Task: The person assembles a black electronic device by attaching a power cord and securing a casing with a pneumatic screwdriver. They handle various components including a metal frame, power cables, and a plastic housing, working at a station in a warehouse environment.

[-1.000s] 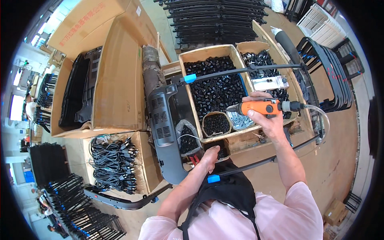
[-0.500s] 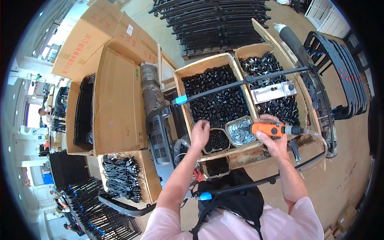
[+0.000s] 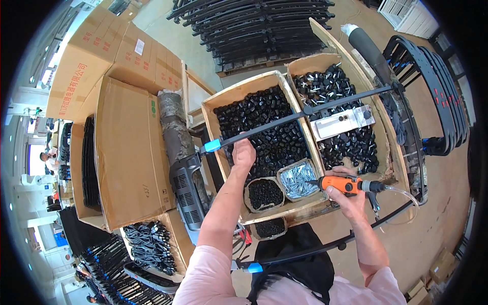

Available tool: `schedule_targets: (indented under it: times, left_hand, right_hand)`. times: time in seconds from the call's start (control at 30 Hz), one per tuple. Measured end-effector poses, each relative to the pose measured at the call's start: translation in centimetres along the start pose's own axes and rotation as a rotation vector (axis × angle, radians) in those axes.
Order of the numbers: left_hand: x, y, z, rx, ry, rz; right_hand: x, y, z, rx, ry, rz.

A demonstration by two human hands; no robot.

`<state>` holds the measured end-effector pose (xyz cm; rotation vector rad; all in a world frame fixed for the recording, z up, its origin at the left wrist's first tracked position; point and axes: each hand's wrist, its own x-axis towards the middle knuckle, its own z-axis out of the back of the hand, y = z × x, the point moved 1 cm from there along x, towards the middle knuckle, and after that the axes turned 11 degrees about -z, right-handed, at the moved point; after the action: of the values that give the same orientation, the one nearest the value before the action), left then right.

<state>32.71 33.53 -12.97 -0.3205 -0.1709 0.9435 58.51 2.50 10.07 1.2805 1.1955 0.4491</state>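
My left hand (image 3: 244, 154) is over the left side of a wooden bin of black plastic knobs (image 3: 277, 137). Its fingers are curled against the near side of a black tubular frame bar (image 3: 269, 129); what they hold, if anything, is hidden. My right hand (image 3: 352, 204) is wrapped round an orange power screwdriver (image 3: 340, 184), with a clear hose behind it. The driver's tip points left, beside a small box of silver screws (image 3: 299, 179). Left of that box sits a tub of small black parts (image 3: 265, 194). The frame joins a grey vented housing (image 3: 189, 195) on the left.
Black parts with metal studs fill a second bin (image 3: 330, 84), with a pale tray (image 3: 341, 123) on top. The frame's near bar (image 3: 305, 250) runs across my front. Large cartons (image 3: 129, 157) and bundled cables (image 3: 149, 244) stand left. Stacked black frames (image 3: 254, 30) lie beyond.
My left hand has moved away from me and left, from beside the small-parts tub to the frame bar. The driver stays in my right hand. The view has shifted slightly.
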Motion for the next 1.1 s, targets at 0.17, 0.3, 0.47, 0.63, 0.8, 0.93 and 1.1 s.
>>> schedule_targets:
  times: [0.17,0.3,0.47,0.63,0.8,0.93,1.1]
  left_hand:
    - [5.5,-7.4,1.7,-0.042,-0.110,-0.045]
    - [6.6,-5.2,-0.6,0.083,-0.093,-0.113]
    - [3.7,-4.8,0.6,-0.019,-0.005,0.193]
    - [-5.4,-6.7,5.5,-1.043,0.088,0.384]
    - [-18.5,-9.3,11.9,-1.500,0.066,0.634]
    - [-25.8,-11.3,14.2,-1.692,-0.047,0.687]
    - [-30.9,-12.1,13.8,-1.809,-0.075,0.621]
  right_hand:
    - [2.5,-1.2,-1.6,0.064,0.004,-0.010]
    - [4.9,-2.1,-4.3,0.104,-0.006,-0.048]
    - [10.3,-6.4,-7.0,0.124,-0.084,-0.050]
    - [16.3,-11.7,-7.9,-0.012,-0.184,-0.248]
    - [15.1,-9.7,-7.1,-0.409,0.065,-0.422]
    - [13.4,-12.9,-5.1,-1.404,0.161,-0.048]
    - [12.1,-16.2,-5.9,-1.608,0.143,0.145]
